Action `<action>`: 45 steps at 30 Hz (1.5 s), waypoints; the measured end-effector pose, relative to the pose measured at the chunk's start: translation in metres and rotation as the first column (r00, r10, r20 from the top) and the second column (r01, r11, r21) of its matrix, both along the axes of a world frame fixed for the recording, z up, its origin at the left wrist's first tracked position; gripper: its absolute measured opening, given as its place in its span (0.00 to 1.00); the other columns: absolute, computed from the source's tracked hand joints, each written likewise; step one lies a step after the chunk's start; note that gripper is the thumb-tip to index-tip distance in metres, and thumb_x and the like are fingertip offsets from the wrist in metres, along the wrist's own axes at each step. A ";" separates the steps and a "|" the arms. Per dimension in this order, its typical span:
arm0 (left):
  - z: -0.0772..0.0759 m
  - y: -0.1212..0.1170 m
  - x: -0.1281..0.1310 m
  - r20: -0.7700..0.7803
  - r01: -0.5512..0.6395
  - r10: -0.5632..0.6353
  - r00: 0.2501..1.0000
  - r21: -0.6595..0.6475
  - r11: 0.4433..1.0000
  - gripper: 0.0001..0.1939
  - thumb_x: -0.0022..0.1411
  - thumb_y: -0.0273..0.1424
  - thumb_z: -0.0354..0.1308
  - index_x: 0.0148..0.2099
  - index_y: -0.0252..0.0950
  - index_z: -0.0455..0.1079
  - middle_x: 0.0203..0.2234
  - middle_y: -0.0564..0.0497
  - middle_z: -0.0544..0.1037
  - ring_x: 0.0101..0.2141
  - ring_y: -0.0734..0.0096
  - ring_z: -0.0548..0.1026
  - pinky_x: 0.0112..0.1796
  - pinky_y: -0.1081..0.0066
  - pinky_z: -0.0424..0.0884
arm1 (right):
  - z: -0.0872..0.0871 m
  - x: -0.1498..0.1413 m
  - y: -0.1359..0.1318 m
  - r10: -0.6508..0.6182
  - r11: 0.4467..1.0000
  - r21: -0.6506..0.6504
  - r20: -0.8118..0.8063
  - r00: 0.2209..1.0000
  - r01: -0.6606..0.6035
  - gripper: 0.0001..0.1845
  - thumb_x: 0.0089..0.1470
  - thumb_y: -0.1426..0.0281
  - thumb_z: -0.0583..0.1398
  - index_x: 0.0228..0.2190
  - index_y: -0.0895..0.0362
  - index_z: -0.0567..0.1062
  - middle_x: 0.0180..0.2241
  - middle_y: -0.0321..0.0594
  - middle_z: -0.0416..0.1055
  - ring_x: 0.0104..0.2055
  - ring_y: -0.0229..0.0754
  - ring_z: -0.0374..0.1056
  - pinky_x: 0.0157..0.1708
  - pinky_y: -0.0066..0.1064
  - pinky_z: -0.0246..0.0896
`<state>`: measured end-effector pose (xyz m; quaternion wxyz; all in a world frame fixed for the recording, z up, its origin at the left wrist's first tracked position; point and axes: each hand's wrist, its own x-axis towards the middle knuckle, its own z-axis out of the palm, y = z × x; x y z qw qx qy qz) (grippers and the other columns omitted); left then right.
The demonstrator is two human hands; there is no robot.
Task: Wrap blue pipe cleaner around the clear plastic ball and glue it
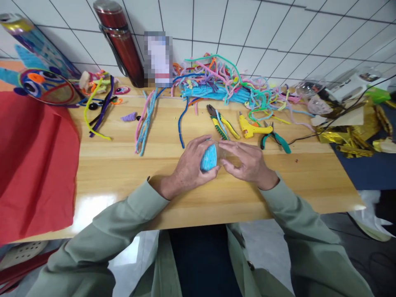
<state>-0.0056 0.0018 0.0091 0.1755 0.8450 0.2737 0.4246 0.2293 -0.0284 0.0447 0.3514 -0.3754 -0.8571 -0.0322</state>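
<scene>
My left hand [196, 161] is wrapped round a rounded form covered in light-blue pipe cleaner [209, 158], held over the table's middle. From its right side sticks out a clear, see-through part [220, 152] that looks like plastic; its exact shape is hard to make out. Thumb and fingers of my right hand [243, 161] close about that clear part. Just beyond my hands lie yellow-green pliers [223, 123] with a blue strand across them. A yellow glue gun [252, 127] and green-handled cutters [276, 138] are beside them.
A pile of coloured pipe cleaners [216, 88] runs along the wall. Further left stand a red thermos [122, 45], a tall can [40, 45] and a decorated round piece [46, 86]. Red cloth [34, 165] covers the left end; gold foil [355, 136] lies right.
</scene>
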 end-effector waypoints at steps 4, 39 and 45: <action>-0.005 0.005 0.002 0.035 0.038 -0.038 0.999 0.011 0.999 0.35 0.67 0.39 0.66 0.71 0.40 0.58 0.65 0.33 0.72 0.67 0.43 0.71 0.65 0.40 0.71 | -0.001 0.002 0.000 -0.035 0.999 0.006 0.031 0.999 0.035 0.25 0.65 0.68 0.66 0.61 0.54 0.77 0.56 0.46 0.85 0.55 0.52 0.84 0.54 0.43 0.84; -0.004 0.017 0.001 -0.029 0.050 -0.049 0.998 0.017 0.999 0.33 0.67 0.41 0.66 0.69 0.39 0.61 0.63 0.35 0.73 0.65 0.45 0.72 0.65 0.41 0.72 | -0.003 0.000 0.002 -0.072 0.990 0.132 0.129 0.989 0.055 0.13 0.71 0.71 0.62 0.53 0.57 0.84 0.50 0.45 0.87 0.48 0.49 0.86 0.47 0.39 0.87; -0.004 0.016 0.002 -0.025 0.032 -0.032 0.999 0.009 0.999 0.34 0.66 0.41 0.67 0.69 0.40 0.61 0.62 0.36 0.73 0.65 0.45 0.73 0.64 0.42 0.72 | -0.006 0.000 0.003 -0.073 0.996 0.060 0.086 0.994 0.068 0.16 0.70 0.72 0.63 0.55 0.55 0.84 0.52 0.45 0.86 0.50 0.51 0.86 0.51 0.41 0.87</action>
